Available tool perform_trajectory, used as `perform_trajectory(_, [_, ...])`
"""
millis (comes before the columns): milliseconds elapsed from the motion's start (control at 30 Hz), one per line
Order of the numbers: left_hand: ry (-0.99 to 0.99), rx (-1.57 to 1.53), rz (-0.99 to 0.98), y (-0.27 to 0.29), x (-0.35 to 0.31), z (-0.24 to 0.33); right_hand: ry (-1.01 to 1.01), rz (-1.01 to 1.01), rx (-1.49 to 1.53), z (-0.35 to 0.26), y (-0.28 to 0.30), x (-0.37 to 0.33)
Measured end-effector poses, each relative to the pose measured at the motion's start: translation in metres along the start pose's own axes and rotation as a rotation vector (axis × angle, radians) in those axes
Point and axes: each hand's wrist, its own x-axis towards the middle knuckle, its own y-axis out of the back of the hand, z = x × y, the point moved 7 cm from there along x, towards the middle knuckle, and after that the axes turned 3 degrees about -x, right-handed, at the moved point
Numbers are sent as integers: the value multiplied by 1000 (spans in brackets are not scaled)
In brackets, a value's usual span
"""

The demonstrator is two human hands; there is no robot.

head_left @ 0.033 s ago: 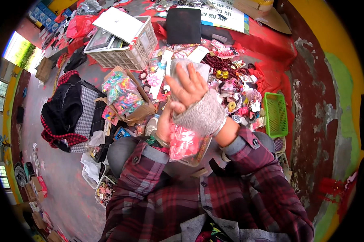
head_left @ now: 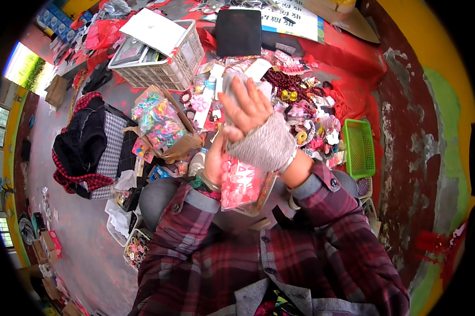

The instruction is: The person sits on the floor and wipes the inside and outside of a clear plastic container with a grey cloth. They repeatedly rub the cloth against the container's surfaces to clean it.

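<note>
My right hand (head_left: 248, 113) is raised in front of me, its fingers stretched out and slightly apart. A fuzzy grey fingerless glove (head_left: 263, 147) covers its palm and reaches to the wrist. Close against it on the left is my left hand (head_left: 214, 162), bare at the heel and wrist; its fingers are hidden behind the glove and the right hand. More grey material (head_left: 229, 81) shows behind the right fingertips; what holds it is hidden. Below the hands lies a clear packet of red and pink pieces (head_left: 240, 184), partly covered by the glove.
A heap of hair accessories and beads (head_left: 306, 126) spreads ahead. A cardboard box of colourful small packets (head_left: 161, 121) and a black jacket (head_left: 82, 142) lie left. Beyond stands a filled plastic crate (head_left: 166, 71); at right, a green basket (head_left: 358, 150).
The right fingertips have tilted slightly up and to the right, and less grey material shows beside them. Otherwise the hands keep nearly the same place.
</note>
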Motion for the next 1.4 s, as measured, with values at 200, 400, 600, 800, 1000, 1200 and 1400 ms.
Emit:
perform_trajectory(200, [-87, 149, 146, -26, 5, 5, -60, 46, 149, 11, -6, -2])
perform_trajectory(400, [207, -31, -263, -18, -2, 65, 293, -125, 187, -52, -28, -31])
perform_trajectory(600, [-272, 0, 42, -12, 2, 98, 396, -179, 369, -84, -31, -47])
perform_trajectory(800, [-138, -106, -42, 15, -6, 54, 289, -16, 138, -34, -34, -22])
perform_trajectory(1000, [-113, 94, 40, -12, 11, 29, -512, 4, 645, 63, -35, -17])
perform_trajectory(1200, [-283, 205, 38, -10, 11, 75, -525, -283, 578, 94, -55, -28])
perform_trajectory(1400, [-240, 169, 152, -8, 15, 57, -552, -477, 706, 64, -69, -31])
